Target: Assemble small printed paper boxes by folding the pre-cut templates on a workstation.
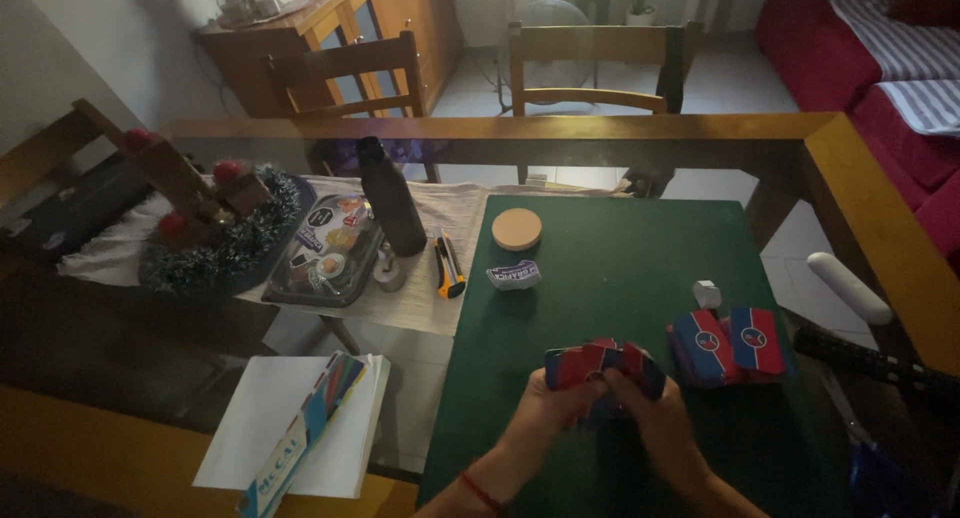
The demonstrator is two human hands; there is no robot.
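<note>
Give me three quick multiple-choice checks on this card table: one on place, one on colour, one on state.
1. Where is the round wooden coaster?
A. on the green mat's far left corner
B. on the white book
C. under the bottle

2. What colours are the card backs in the pile?
A. green and yellow
B. red and blue
C. black

3. How are the cards held?
A. fanned, in both hands
B. boxed
C. lying flat

Answers: 1 A, it sits on the mat's corner. 2 B, halves show both colours. 3 A, left hand and right hand grip a spread.

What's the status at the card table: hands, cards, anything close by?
Left hand and right hand both grip a fanned packet of cards. Second card stack lies right, on green mat. Nothing between.
</note>
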